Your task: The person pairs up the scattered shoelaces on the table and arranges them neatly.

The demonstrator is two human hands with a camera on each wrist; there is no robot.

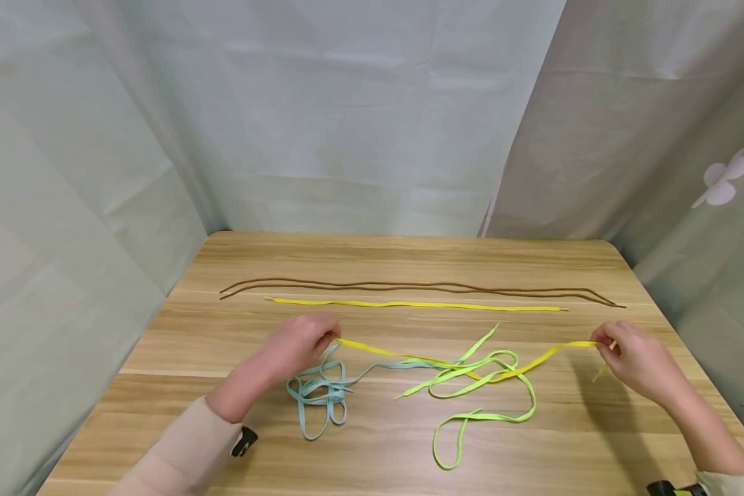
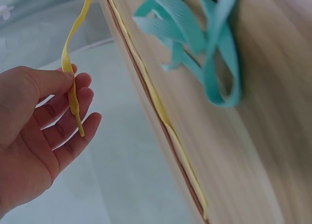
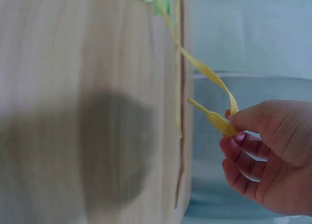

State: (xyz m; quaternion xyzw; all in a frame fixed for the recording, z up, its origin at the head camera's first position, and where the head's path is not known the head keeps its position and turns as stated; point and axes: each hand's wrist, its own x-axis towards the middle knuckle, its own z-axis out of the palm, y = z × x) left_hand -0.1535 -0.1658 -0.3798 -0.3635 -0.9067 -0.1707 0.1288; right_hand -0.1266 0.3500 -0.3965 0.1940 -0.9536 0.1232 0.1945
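Note:
A yellow shoelace [image 1: 545, 356] hangs between my two hands and sags in the middle, where it meets the tangled lime-green shoelace [image 1: 529, 393]. Near one tip, my left hand [image 1: 306, 339] pinches it between thumb and index finger; the tip [image 2: 80, 124] pokes out below the thumb. My right hand [image 1: 638, 355] pinches the other end, and that tip [image 3: 197, 105] sticks out past the fingers. Just below my left hand a light-blue shoelace [image 1: 337, 396] lies in a loose heap, one strand running right to the lime-green one.
Farther back on the wooden table [image 1: 409, 258], a second yellow shoelace [image 1: 409, 304] lies stretched out nearly straight. Behind it are two brown shoelaces [image 1: 378, 283], side by side. Pale curtains [image 1: 347, 124] hang around the table's back and sides.

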